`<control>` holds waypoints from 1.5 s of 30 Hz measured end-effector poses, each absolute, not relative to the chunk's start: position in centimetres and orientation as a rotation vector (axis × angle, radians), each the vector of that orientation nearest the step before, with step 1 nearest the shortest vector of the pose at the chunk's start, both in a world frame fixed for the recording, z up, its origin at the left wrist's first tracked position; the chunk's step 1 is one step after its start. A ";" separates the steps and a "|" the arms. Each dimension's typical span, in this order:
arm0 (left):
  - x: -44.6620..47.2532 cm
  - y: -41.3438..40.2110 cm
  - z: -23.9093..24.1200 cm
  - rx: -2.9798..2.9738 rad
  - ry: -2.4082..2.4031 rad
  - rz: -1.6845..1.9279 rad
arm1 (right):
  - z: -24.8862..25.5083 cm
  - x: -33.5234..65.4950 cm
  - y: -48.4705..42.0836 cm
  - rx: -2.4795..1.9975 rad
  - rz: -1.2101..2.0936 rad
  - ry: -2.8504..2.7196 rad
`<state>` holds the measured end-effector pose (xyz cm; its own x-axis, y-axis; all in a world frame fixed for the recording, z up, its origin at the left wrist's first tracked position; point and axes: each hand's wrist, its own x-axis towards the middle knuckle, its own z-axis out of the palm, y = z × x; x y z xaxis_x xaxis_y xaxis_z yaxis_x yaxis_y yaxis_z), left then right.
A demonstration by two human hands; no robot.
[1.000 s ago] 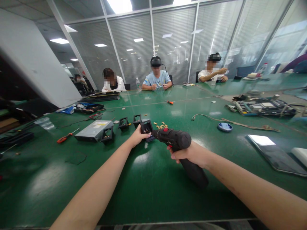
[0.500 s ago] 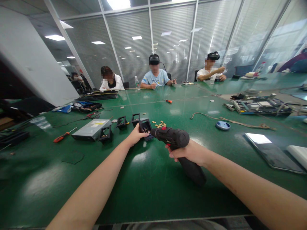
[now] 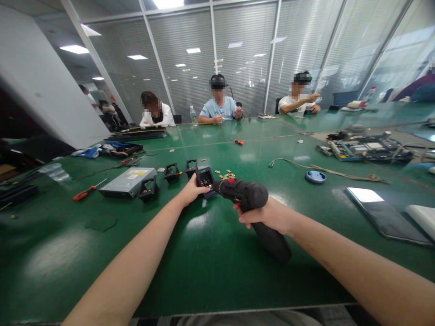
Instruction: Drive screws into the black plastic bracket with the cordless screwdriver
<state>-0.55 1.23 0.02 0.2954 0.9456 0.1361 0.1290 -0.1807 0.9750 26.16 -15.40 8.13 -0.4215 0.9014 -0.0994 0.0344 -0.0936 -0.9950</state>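
Note:
My left hand (image 3: 192, 190) is closed on the near left side of a black plastic housing (image 3: 204, 175), which is tilted so its open face shows small metal parts inside. In my right hand (image 3: 261, 213) is a black cordless drill (image 3: 243, 192) with red accents, my fingers wrapped round its grip. The drill's tip points left into the housing; whether it touches a screw I cannot make out. Small brass-coloured plates (image 3: 228, 174) lie scattered just behind the drill. Similar black housings (image 3: 171, 172) stand to the left of my left hand.
A grey disc drive (image 3: 131, 182) with another black housing (image 3: 148, 188) at its corner lies left, beside an orange screwdriver (image 3: 84, 194). To the right are a blue round lid (image 3: 316, 176), a cable (image 3: 353, 174), a phone (image 3: 387, 215) and a circuit board (image 3: 370, 149). Several people sit across the green table.
My hands, the drill and the housing hold nearly the same place. The view has shifted very slightly. Across the table, the middle person's hand has risen.

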 end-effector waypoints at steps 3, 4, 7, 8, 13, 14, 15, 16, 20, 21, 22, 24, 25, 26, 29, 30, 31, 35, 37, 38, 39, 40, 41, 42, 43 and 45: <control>-0.6 1.6 -0.3 1.568 1.009 1.028 | 7.9 26.2 -15.3 -1.044 1.593 -1.483; -0.6 1.6 -0.4 1.575 1.011 1.026 | 7.8 26.2 -15.3 -1.049 1.591 -1.475; -0.6 1.6 -0.3 1.600 1.015 1.026 | 7.9 26.3 -15.3 -1.051 1.588 -1.480; -0.5 1.6 -0.2 1.605 1.016 1.026 | 7.9 26.3 -15.3 -1.048 1.590 -1.485; -0.3 1.0 0.4 1.579 1.030 1.023 | 8.0 26.3 -15.3 -1.052 1.597 -1.493; -0.3 1.0 0.5 1.576 1.036 1.023 | 7.9 26.3 -15.2 -1.049 1.595 -1.499; -0.3 0.9 0.6 1.577 1.045 1.027 | 7.8 26.4 -15.2 -1.042 1.593 -1.511; -0.3 0.9 0.7 1.579 1.050 1.025 | 7.8 26.4 -15.2 -1.032 1.587 -1.524; -0.3 0.8 0.8 1.582 1.058 1.021 | 7.6 26.4 -15.1 -1.011 1.574 -1.552; -0.3 0.7 0.9 1.586 1.060 1.021 | 7.6 26.4 -15.1 -1.014 1.573 -1.549; -0.3 0.7 0.9 1.591 1.064 1.022 | 7.6 26.4 -15.1 -1.019 1.571 -1.547; -0.3 0.8 0.8 1.598 1.066 1.026 | 7.6 26.3 -15.1 -1.029 1.564 -1.544; -0.3 0.8 0.7 1.598 1.060 1.027 | 7.6 26.3 -15.1 -1.032 1.562 -1.542; -0.3 0.9 0.6 1.593 1.049 1.028 | 7.6 26.3 -15.1 -1.035 1.561 -1.540; -0.4 1.2 0.3 1.565 1.005 1.031 | 7.6 26.2 -15.1 -1.039 1.558 -1.533; -0.4 1.3 0.2 1.557 0.996 1.035 | 7.6 26.2 -15.1 -1.041 1.557 -1.531; -0.4 1.4 0.2 1.552 0.989 1.037 | 7.6 26.3 -15.1 -1.043 1.557 -1.528; -0.4 1.5 0.1 1.553 0.963 1.045 | 7.5 26.3 -15.1 -1.046 1.563 -1.521; -0.4 1.5 0.1 1.547 0.958 1.047 | 7.5 26.3 -15.1 -1.047 1.565 -1.524; -0.4 1.5 0.1 1.541 0.959 1.048 | 7.5 26.3 -15.1 -1.048 1.563 -1.527; -0.4 1.6 0.0 1.534 0.961 1.049 | 7.6 26.3 -15.2 -1.050 1.562 -1.530; -0.5 1.6 0.0 1.527 0.961 1.051 | 7.6 26.3 -15.2 -1.051 1.561 -1.532; -0.5 1.7 -0.1 1.518 0.960 1.055 | 7.7 26.3 -15.2 -1.052 1.559 -1.534; -0.6 1.7 -0.2 1.508 0.958 1.057 | 7.7 26.3 -15.2 -1.053 1.557 -1.534; -0.6 1.8 -0.2 1.495 0.953 1.057 | 7.8 26.3 -15.3 -1.052 1.555 -1.536; -0.7 1.9 -0.4 1.456 0.940 1.046 | 7.9 26.3 -15.3 -1.053 1.549 -1.539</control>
<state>-0.70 1.93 -0.40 0.3063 0.9447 0.1171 0.0157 -0.1280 0.9917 26.26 -15.30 7.89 -0.4228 0.9035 -0.0697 0.0638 -0.0470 -0.9969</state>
